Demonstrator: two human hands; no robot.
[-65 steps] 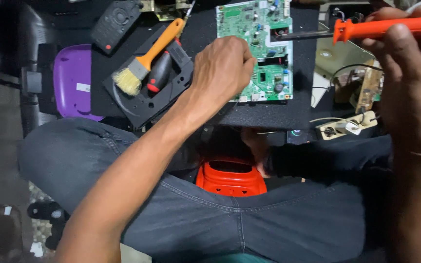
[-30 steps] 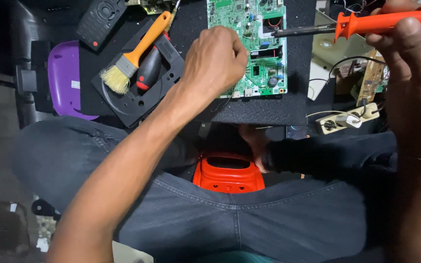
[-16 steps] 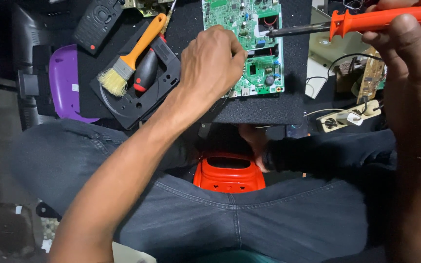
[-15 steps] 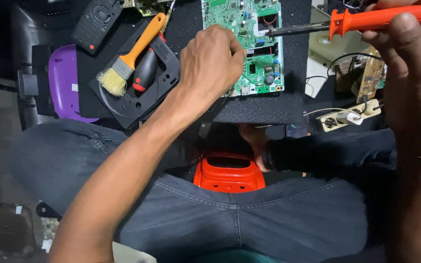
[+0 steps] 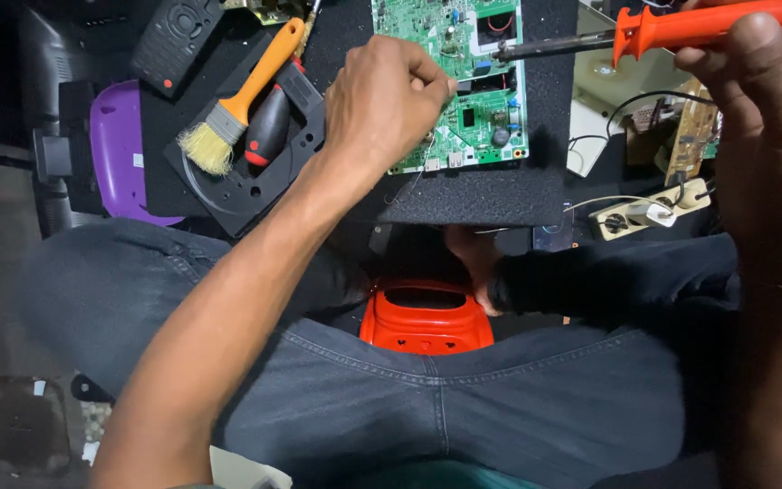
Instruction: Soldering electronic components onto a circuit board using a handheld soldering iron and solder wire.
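Little shifted since earlier frame: soldering iron (image 5: 681, 27) tip still over circuit board (image 5: 463, 86). Left of board, paintbrush (image 5: 242, 95) on black tray (image 5: 255, 177). Left hand (image 5: 386, 100) on board's left edge, fingers pinched on thin wire (image 5: 423, 163). Right hand (image 5: 762, 100) beyond board's right edge, clenched around iron's orange handle.

Left hand (image 5: 386, 104) curled, right hand (image 5: 762, 118) gripping.

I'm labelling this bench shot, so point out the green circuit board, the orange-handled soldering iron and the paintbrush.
green circuit board (image 5: 481, 109): head view, on its lower right area.
orange-handled soldering iron (image 5: 681, 25): head view, on the orange grip near the guard.
paintbrush (image 5: 264, 68): head view, on the orange handle.
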